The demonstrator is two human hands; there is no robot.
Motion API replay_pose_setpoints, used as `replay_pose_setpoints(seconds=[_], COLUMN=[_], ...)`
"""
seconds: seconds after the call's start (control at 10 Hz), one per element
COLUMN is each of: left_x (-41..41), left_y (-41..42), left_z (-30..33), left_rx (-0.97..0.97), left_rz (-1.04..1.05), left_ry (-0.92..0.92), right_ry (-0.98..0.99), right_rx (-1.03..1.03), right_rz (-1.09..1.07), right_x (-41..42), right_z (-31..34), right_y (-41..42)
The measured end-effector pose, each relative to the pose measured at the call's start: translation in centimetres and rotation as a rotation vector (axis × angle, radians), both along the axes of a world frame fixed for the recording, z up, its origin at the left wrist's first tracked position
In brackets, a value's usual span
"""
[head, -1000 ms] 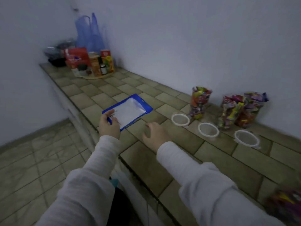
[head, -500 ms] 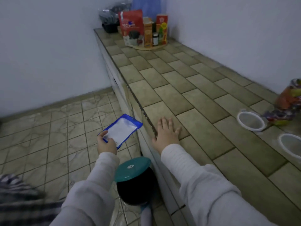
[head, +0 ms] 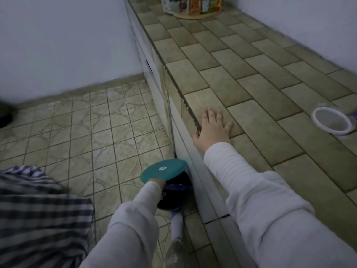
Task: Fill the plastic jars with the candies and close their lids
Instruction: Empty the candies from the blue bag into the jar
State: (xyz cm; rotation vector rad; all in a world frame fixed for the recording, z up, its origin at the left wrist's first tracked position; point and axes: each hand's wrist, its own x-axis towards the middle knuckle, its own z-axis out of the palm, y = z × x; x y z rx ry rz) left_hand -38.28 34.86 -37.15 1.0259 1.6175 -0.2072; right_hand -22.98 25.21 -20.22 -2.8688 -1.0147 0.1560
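Right hand is lying flat, fingers spread, on the tabletop; left hand, grip unclear, is lifting the bin lid. 1 jar lid is sitting at 3 o'clock; leaning could be sweeping it off.

The desk runs along the right wall, its left edge dropping to the floor. The right hand lies flat on the desk at that left edge. One lid lies near the desk's right edge. Boxes and bottles stand at the far end. On the floor beside the desk's front stands a bin, its cover tilted up, the left hand under it.
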Motion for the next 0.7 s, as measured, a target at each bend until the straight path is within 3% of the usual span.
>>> replay_pose_setpoints(seconds=[0.1, 0.3, 0.4, 0.7], left_x=[0.0, 0.3, 0.0, 1.0], left_y=[-1.2, -2.5, -2.5, -1.5], left_z=[-2.1, -3.7, -4.3, -2.4], left_rx=[-0.062, 0.005, 0.02, 0.141], left_rz=[0.075, 0.175, 0.127, -0.016], left_ry=[-0.043, -0.132, -0.106, -0.26], right_ry=[-0.001, -0.01, -0.013, -0.002], right_rx=[-0.004, 0.006, 0.013, 0.015], right_rz=[-0.001, 0.001, 0.001, 0.0], right_x=[0.1, 0.2, 0.2, 0.1], right_z=[0.0, -0.2, -0.2, 0.1], right_y=[0.0, -0.1, 0.0, 0.0])
